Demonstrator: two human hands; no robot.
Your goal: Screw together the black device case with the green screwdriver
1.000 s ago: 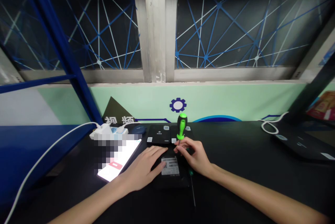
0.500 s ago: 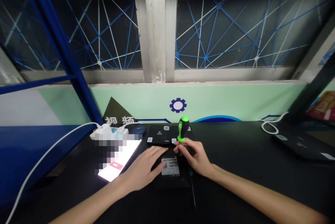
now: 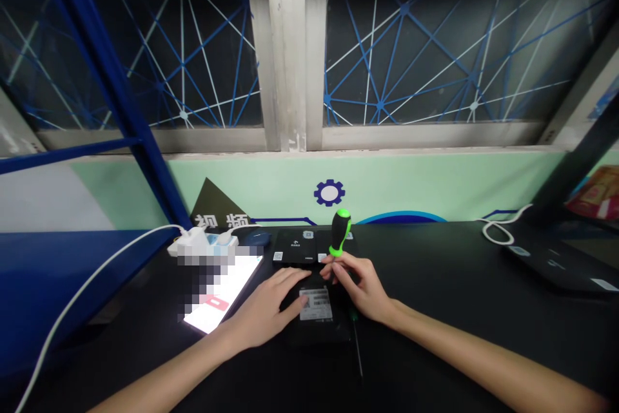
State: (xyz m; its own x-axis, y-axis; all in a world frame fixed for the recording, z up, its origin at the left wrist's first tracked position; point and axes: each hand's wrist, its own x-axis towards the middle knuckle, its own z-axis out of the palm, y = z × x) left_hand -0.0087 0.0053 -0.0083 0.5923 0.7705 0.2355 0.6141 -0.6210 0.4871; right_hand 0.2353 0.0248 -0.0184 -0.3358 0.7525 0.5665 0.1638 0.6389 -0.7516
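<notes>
Glossy plastic screwdriver handle [image 3: 340, 232], matt tabletop [image 3: 435, 284]

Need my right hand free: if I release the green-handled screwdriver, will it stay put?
Probably not: the screwdriver stands upright on the black box, steadied only by the right hand, so it would likely topple. Its round handle looks apt to roll.

I see a lit tablet [image 3: 227, 294] lying on the black table [image 3: 435, 271] at the left, a white power strip [image 3: 203, 243] with its white cable [image 3: 97, 278] just behind it, and a dark mouse [image 3: 256, 238] beside that. Flat black boxes [image 3: 294, 249] sit by the back wall under a blue gear emblem [image 3: 329, 193]. Far right, a coiled white cord [image 3: 498, 227] lies near another flat black device [image 3: 556, 261].
</notes>
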